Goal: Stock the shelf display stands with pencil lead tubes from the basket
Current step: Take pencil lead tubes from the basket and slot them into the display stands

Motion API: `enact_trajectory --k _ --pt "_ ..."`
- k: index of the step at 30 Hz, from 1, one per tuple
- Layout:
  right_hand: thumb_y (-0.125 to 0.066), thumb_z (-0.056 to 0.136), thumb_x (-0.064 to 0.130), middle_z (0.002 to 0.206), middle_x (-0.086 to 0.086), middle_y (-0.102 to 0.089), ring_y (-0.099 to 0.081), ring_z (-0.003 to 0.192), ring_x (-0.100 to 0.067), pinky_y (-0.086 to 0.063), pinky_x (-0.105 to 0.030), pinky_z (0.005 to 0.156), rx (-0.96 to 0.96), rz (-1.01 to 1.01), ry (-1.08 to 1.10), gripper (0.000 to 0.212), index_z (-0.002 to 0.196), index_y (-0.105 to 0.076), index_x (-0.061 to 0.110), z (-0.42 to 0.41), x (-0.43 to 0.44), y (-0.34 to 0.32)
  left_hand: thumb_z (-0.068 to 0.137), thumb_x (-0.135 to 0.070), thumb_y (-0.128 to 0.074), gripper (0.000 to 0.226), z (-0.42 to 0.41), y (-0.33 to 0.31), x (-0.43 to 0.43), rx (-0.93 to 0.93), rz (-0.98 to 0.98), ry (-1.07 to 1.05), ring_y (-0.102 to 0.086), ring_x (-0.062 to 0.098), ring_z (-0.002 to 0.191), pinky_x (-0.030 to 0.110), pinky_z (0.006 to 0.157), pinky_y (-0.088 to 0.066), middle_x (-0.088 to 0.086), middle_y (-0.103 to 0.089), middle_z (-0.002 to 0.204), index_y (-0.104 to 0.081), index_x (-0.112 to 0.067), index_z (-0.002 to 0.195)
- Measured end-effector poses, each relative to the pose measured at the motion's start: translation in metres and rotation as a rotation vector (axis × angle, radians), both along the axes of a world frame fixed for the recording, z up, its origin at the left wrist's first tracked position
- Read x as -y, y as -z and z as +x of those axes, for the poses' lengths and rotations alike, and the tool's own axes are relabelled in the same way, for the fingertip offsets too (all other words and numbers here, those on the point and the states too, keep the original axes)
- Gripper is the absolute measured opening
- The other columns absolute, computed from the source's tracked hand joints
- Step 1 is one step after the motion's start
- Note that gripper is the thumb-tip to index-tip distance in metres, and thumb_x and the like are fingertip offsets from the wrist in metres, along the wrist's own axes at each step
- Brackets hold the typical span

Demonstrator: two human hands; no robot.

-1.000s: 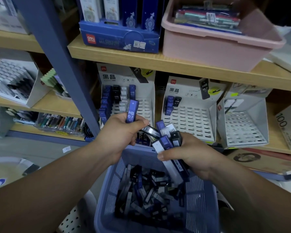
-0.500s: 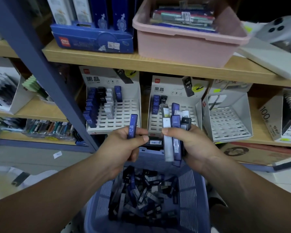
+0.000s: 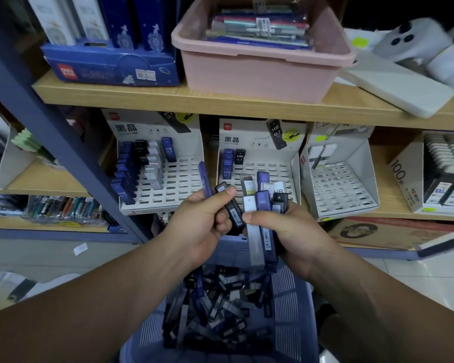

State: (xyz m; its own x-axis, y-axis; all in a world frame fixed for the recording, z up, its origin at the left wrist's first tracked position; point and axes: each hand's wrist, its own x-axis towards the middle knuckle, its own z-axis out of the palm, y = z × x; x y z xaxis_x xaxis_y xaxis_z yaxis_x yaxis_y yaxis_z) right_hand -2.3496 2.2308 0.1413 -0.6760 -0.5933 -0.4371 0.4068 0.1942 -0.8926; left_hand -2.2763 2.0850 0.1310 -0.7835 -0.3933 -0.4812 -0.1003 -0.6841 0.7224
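A blue tube (image 3: 204, 179) and a black tube (image 3: 233, 209) are pinched upright in the left hand (image 3: 199, 227). A bundle (image 3: 263, 205) is gripped in the right hand (image 3: 296, 234), above the basket (image 3: 295, 292). The left stand (image 3: 180, 182) lies just beyond, nearer the left hand.

I read "HB 0.7" on a blue tube (image 3: 167, 152), "黑晶" on the left stand (image 3: 126, 128), and "100" on a box (image 3: 398, 171) at right.
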Motion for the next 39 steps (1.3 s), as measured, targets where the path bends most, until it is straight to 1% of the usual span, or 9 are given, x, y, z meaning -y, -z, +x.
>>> enact_trajectory --k 9,12,16,19,27,30,33,36,39 --pt "-0.080 0.077 0.007 0.105 -0.005 -0.078 -0.073 0.103 -0.023 -0.047 -0.048 0.106 0.021 -0.042 0.081 0.032 0.108 -0.076 0.013 0.000 -0.007 0.000 0.090 -0.008 -0.069 0.014 -0.015 0.002 -0.011 0.024 -0.093 -0.018 -0.037 0.009 0.047 0.020 0.043 -0.030 -0.001 -0.052 0.061 -0.056 -0.012 0.090" --pt "-0.083 0.075 0.009 0.105 -0.005 -0.078 -0.073 0.102 -0.023 -0.048 -0.047 0.105 0.007 -0.037 0.097 0.036 0.109 -0.075 0.012 -0.001 -0.011 -0.001 0.092 -0.009 -0.065 0.011 -0.018 0.001 -0.014 0.019 -0.069 -0.033 -0.040 0.010 0.048 0.021 0.043 -0.032 0.004 -0.061 0.068 -0.057 -0.005 0.100" --pt "-0.083 0.074 0.008 0.106 -0.008 -0.077 -0.073 0.103 -0.025 -0.049 -0.048 0.104 0.013 -0.053 0.103 0.038 0.111 -0.075 0.011 0.001 -0.016 0.001 0.097 -0.010 -0.056 0.015 -0.017 0.000 -0.021 0.032 -0.066 0.004 -0.037 0.010 0.046 0.022 0.047 -0.034 -0.003 -0.058 0.052 -0.055 -0.004 0.111" --pt "-0.084 0.069 0.013 0.108 -0.010 -0.077 -0.072 0.104 -0.028 -0.049 -0.050 0.105 0.029 -0.068 0.085 0.044 0.112 -0.074 0.011 0.000 -0.025 0.001 0.100 -0.007 -0.050 0.003 -0.018 -0.002 -0.027 0.036 -0.082 0.038 -0.038 0.010 0.044 0.023 0.049 -0.037 -0.003 -0.059 0.051 -0.053 -0.006 0.101" --pt "-0.081 0.076 0.008 0.103 -0.009 -0.077 -0.074 0.097 -0.028 -0.054 -0.047 0.096 0.053 -0.070 0.116 0.035 0.111 -0.075 0.012 -0.002 -0.047 -0.004 0.093 -0.008 -0.064 0.009 -0.023 -0.009 -0.035 0.002 -0.109 0.073 -0.043 0.010 0.053 0.019 0.046 -0.043 0.002 -0.067 0.074 -0.070 -0.015 0.090" --pt "-0.083 0.073 0.008 0.098 -0.008 -0.078 -0.074 0.094 -0.027 -0.052 -0.050 0.100 0.056 -0.052 0.163 0.033 0.106 -0.076 0.012 -0.007 -0.053 -0.005 0.091 -0.009 -0.067 0.008 -0.026 -0.006 -0.027 -0.006 -0.260 0.060 -0.044 0.010 0.051 0.023 0.050 -0.040 0.004 -0.062 0.078 -0.070 -0.013 0.097" --pt "-0.084 0.072 0.007 0.089 -0.007 -0.078 -0.073 0.085 -0.024 -0.054 -0.048 0.097 0.056 -0.038 0.195 0.026 0.097 -0.077 0.012 -0.013 -0.060 -0.005 0.089 -0.007 -0.071 0.007 -0.029 0.001 -0.014 0.105 -0.514 0.017 -0.042 0.011 0.048 0.026 0.052 -0.039 -0.002 -0.057 0.061 -0.067 -0.013 0.090" --pt "-0.082 0.075 0.007 0.093 -0.007 -0.078 -0.074 0.087 -0.025 -0.055 -0.044 0.092 0.042 -0.031 0.192 0.023 0.096 -0.077 0.012 -0.019 -0.068 -0.006 0.088 -0.007 -0.072 0.012 -0.031 0.003 0.001 0.172 -0.618 -0.008 -0.040 0.012 0.047 0.028 0.054 -0.040 -0.005 -0.052 0.054 -0.063 -0.014 0.087" --pt "-0.082 0.075 0.010 0.095 -0.007 -0.078 -0.074 0.092 -0.029 -0.056 -0.042 0.089 0.027 -0.010 0.166 0.026 0.101 -0.076 0.012 -0.022 -0.072 -0.004 0.086 -0.008 -0.076 0.012 -0.041 -0.001 0.015 0.173 -0.797 -0.046 -0.053 0.007 0.052 0.023 0.058 -0.046 -0.005 -0.062 0.066 -0.067 -0.015 0.087"
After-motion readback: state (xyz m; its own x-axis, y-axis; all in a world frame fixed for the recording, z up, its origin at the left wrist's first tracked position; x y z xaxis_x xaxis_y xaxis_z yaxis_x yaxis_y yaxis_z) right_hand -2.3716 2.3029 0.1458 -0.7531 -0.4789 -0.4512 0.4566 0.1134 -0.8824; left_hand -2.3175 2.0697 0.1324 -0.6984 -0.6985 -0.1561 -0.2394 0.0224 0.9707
